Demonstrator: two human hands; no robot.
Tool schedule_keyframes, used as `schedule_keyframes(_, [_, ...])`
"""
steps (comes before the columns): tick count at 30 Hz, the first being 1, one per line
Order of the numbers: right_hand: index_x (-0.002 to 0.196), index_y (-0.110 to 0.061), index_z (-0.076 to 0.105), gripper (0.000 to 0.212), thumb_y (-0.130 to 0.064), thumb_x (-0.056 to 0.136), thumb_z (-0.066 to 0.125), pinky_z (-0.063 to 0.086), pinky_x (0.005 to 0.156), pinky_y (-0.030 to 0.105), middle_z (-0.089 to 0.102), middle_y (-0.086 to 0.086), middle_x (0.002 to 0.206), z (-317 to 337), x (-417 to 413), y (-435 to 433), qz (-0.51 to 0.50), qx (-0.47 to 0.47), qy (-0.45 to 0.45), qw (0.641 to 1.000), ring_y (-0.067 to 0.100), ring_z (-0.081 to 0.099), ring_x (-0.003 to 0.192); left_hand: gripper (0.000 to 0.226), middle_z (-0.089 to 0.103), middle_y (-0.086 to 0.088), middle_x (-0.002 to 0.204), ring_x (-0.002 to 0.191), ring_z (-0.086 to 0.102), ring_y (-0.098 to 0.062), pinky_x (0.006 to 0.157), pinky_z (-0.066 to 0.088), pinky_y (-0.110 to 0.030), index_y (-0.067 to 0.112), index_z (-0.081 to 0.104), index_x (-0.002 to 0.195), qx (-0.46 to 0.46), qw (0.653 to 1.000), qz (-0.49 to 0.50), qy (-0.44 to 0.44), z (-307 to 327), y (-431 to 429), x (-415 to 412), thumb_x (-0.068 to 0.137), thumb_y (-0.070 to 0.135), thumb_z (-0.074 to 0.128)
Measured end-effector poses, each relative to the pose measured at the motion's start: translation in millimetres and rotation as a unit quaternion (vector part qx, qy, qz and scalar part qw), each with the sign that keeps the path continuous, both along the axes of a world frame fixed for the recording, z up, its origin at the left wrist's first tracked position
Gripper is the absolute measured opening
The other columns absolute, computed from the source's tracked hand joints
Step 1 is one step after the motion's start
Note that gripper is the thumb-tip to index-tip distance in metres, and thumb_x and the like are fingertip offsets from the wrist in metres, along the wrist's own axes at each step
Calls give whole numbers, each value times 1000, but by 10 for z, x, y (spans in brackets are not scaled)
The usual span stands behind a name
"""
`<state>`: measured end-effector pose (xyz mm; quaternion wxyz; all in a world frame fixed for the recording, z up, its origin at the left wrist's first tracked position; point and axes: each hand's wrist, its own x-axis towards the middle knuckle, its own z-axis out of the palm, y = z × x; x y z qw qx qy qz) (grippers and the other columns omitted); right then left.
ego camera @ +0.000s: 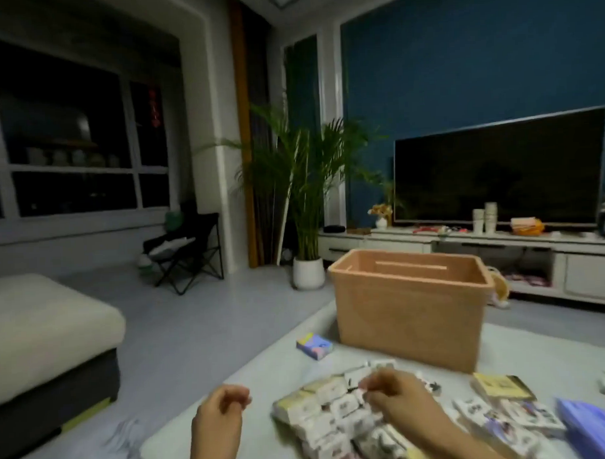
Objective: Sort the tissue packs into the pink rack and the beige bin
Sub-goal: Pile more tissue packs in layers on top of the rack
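A beige bin stands open on the pale table, just beyond my hands. In front of it lies a wrapped bundle of white tissue packs. My right hand is on the bundle's far end, fingertips curled and pinching a white pack there. My left hand hovers left of the bundle with loosely curled fingers and holds nothing. A single blue pack lies left of the bin. More printed packs and a yellow pack lie on the right. No pink rack is in view.
A purple packet sits at the table's right front corner. A sofa stands to the left. Behind the table are a potted palm, a TV cabinet and a folding chair.
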<state>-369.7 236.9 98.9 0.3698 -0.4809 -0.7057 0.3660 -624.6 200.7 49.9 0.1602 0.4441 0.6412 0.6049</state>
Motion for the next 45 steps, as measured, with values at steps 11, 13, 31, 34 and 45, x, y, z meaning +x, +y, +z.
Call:
schedule_keyframes(11, [118, -9, 57, 33, -10, 85, 58, 41, 78, 26, 63, 9, 107, -231, -951, 1558, -11, 116, -250, 961, 21, 57, 98, 22, 48, -6, 116, 112, 44, -27, 86, 36, -34, 14, 51, 106, -194, 870, 19, 453, -398, 923, 126, 88, 10, 39])
schedule_keyframes(13, [133, -10, 46, 49, -20, 87, 60, 41, 93, 30, 54, 16, 128, -350, -1226, 1916, 25, 98, -339, 935, 28, 51, 117, 24, 44, -6, 121, 116, 39, -26, 89, 34, -34, 14, 49, 111, -202, 872, 33, 444, -495, 1032, 78, 90, 13, 38])
schedule_keyframes(31, [95, -27, 58, 43, -18, 61, 84, 45, 65, 8, 66, -22, 89, -404, -177, -429, -57, 100, 77, 990, -5, 60, 71, 24, 58, 8, 95, 90, 50, -9, 82, 36, -21, 25, 55, 92, 169, 981, 17, 97, 148, -81, 859, 81, 29, 34])
schedule_keyframes(34, [89, -31, 59, 49, -44, 42, 66, 47, 68, 10, 64, -27, 94, -616, 179, -999, -141, 117, 115, 976, -3, 62, 81, 31, 42, 13, 113, 105, 47, -8, 92, 37, -23, 34, 40, 108, -14, 987, -159, 32, 273, -650, 1661, 80, 47, 47])
schedule_keyframes(45, [113, -65, 35, 74, -72, 46, 63, 42, 84, 10, 46, -40, 117, -826, 1429, -1938, -190, 119, -39, 974, -13, 50, 105, 50, 67, -11, 79, 60, 62, -16, 48, 44, -22, 15, 53, 92, -192, 859, -376, -288, -159, -1100, 2791, 44, 7, 59])
